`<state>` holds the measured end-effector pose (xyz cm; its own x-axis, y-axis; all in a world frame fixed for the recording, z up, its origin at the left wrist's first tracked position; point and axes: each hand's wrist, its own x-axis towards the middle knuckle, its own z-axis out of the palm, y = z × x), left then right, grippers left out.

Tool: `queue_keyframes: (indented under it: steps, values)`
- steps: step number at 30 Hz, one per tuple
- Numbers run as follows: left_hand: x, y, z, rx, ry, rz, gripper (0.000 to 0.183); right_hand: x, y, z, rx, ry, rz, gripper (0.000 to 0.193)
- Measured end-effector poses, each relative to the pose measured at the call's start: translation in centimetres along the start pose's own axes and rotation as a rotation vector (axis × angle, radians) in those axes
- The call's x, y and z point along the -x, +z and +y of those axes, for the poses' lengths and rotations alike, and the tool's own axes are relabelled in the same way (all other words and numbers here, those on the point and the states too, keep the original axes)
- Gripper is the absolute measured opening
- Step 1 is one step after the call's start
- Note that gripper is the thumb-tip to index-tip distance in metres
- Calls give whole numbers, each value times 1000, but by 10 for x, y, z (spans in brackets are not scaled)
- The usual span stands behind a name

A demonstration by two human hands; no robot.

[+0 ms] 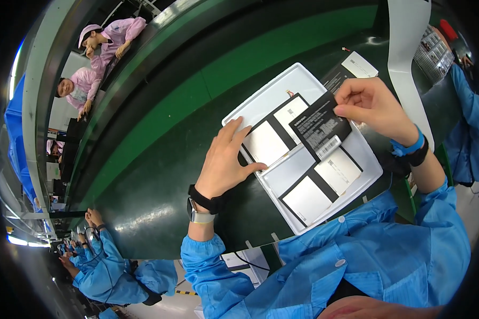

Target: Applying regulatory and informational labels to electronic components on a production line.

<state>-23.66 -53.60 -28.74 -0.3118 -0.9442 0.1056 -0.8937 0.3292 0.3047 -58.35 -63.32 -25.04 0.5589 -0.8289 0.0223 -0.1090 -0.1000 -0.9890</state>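
A white plastic tray (296, 70) lies at a slant before me on the dark green bench. In it are flat battery packs with white faces and black borders, one pack (267, 144) in the far part and another (307, 201) in the near part. My left hand (223, 157) rests over the tray's left rim, fingers and thumb spread, the thumb beside the far pack. Between thumb and fingers my right hand (375, 109) pinches the upper right corner of a thin black printed label (318, 125). The label hangs tilted over the tray and hides parts of the packs.
Beyond the tray lies another white-faced pack (360, 65) with a small wired connector. A white strip (402, 48) runs down the right side, near a clear plastic tray of parts (432, 56). Co-workers in blue (112, 266) and pink (117, 37) are at the left.
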Motion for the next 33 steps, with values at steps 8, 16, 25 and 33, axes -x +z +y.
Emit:
queue_keyframes:
  steps: [8,16,25,33]
  values:
    - [-8,0,0,-4,26,45,81,-26,29,-7,-90,126,-104,13]
    - [-7,4,-27,103,91,55,52,-72,73,25,-59,171,-67,15]
    - [-14,12,-30,369,-103,21,25,-73,79,54,334,83,-51,15]
    - [-15,8,-40,411,-84,22,18,-63,101,39,-72,236,-100,14]
